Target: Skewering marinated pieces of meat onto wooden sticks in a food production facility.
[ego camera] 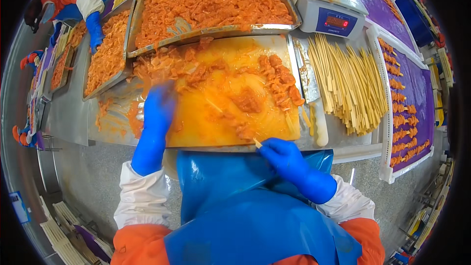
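Observation:
My right hand [285,162], in a blue glove, pinches the end of a bamboo skewer [258,143]. Pieces of orange marinated meat [239,125] are threaded on it, and its bare tip points up and left across the yellow cutting board [206,132]. My left hand [158,106], also gloved in blue, is blurred at the board's left edge, by a heap of loose meat [162,62]; its fingers cannot be made out. A loose meat piece [248,99] lies mid-board. Several loaded meat skewers [279,81] rest together on the right part of the board.
Beyond the board stands a large metal tray [274,27] of meat, with a smaller tray [127,44] left of it. A co-worker's gloved hand [95,31] reaches into that one. Rightward lie a knife [319,117], bamboo skewers [346,84], a scale [331,11] and a white-rimmed crate [386,125].

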`<move>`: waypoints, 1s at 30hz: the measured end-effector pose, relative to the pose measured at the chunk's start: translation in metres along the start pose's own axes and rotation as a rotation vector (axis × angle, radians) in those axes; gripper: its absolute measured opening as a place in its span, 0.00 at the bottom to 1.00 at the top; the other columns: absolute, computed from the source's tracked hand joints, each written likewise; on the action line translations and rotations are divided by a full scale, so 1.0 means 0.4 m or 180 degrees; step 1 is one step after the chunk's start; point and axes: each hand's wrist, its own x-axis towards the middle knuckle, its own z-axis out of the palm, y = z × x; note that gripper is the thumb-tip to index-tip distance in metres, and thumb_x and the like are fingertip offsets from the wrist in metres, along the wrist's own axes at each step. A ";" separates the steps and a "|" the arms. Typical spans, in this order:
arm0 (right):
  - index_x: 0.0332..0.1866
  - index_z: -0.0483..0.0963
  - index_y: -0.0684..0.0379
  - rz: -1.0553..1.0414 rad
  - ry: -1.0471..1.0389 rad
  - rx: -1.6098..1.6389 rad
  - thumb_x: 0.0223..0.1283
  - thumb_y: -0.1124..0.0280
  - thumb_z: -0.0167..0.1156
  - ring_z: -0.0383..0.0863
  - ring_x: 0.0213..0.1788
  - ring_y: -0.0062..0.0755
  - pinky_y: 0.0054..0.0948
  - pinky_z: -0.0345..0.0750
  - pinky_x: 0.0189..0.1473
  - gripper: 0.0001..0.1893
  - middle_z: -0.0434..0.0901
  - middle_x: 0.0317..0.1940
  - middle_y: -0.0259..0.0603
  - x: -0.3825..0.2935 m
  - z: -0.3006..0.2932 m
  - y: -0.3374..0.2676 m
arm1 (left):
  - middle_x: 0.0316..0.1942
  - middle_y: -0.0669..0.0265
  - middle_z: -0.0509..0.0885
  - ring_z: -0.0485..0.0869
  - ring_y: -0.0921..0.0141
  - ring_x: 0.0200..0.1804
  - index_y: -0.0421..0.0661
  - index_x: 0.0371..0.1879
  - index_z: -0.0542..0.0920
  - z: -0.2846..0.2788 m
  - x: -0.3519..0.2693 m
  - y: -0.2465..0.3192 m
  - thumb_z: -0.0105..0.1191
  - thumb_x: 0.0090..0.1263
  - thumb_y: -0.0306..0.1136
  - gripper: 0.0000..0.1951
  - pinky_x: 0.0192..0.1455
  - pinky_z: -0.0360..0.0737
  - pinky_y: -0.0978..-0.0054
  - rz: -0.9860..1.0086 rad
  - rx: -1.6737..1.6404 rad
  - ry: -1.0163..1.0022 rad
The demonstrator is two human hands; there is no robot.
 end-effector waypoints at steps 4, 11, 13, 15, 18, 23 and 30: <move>0.42 0.78 0.60 0.0303 -0.0002 0.0005 0.66 0.63 0.56 0.71 0.18 0.20 0.21 0.70 0.22 0.12 0.73 0.18 0.34 0.001 -0.006 0.024 | 0.38 0.61 0.80 0.81 0.66 0.41 0.42 0.43 0.83 0.010 0.040 -0.010 0.56 0.62 0.24 0.10 0.44 0.77 0.74 0.0561 0.1056 -0.0560; 0.42 0.77 0.65 0.0583 -0.0260 0.0394 0.67 0.63 0.55 0.74 0.19 0.23 0.21 0.70 0.22 0.14 0.75 0.20 0.37 0.000 -0.042 0.021 | 0.34 0.61 0.79 0.80 0.66 0.38 0.45 0.40 0.84 0.052 0.113 0.106 0.60 0.60 0.26 0.09 0.40 0.77 0.75 0.0749 0.0890 -0.0554; 0.41 0.77 0.65 0.0699 -0.0269 0.0523 0.67 0.63 0.55 0.74 0.19 0.22 0.21 0.70 0.22 0.13 0.75 0.19 0.37 0.007 -0.047 0.011 | 0.35 0.61 0.80 0.80 0.65 0.38 0.46 0.40 0.84 0.086 0.148 0.123 0.60 0.59 0.26 0.10 0.40 0.77 0.73 0.0840 0.0801 -0.0633; 0.41 0.77 0.65 0.0839 -0.0249 0.0668 0.67 0.64 0.55 0.74 0.19 0.22 0.21 0.70 0.22 0.13 0.75 0.19 0.37 0.015 -0.053 0.007 | 0.35 0.61 0.80 0.80 0.64 0.38 0.46 0.40 0.84 0.126 0.182 0.140 0.60 0.58 0.26 0.10 0.40 0.78 0.71 0.0933 0.0688 -0.0746; 0.41 0.76 0.65 0.0911 -0.0301 0.0857 0.68 0.63 0.54 0.74 0.18 0.22 0.21 0.71 0.23 0.13 0.75 0.19 0.37 0.024 -0.066 0.007 | 0.34 0.59 0.81 0.80 0.57 0.38 0.47 0.35 0.83 0.177 0.223 0.155 0.58 0.56 0.28 0.08 0.41 0.78 0.62 0.1594 0.1104 -0.1191; 0.45 0.74 0.64 0.0987 -0.0522 0.1008 0.71 0.66 0.51 0.73 0.20 0.19 0.19 0.71 0.24 0.12 0.74 0.20 0.35 0.031 -0.078 0.001 | 0.34 0.56 0.81 0.81 0.55 0.38 0.46 0.34 0.81 0.203 0.247 0.163 0.56 0.55 0.29 0.08 0.41 0.78 0.61 0.1144 0.1454 -0.1607; 0.44 0.73 0.64 0.0899 -0.0545 0.1101 0.71 0.66 0.51 0.73 0.20 0.19 0.19 0.71 0.24 0.11 0.74 0.21 0.35 0.025 -0.086 0.016 | 0.31 0.58 0.80 0.81 0.59 0.35 0.46 0.36 0.82 0.130 0.183 0.225 0.57 0.54 0.22 0.11 0.37 0.78 0.66 0.1245 0.0687 -0.1006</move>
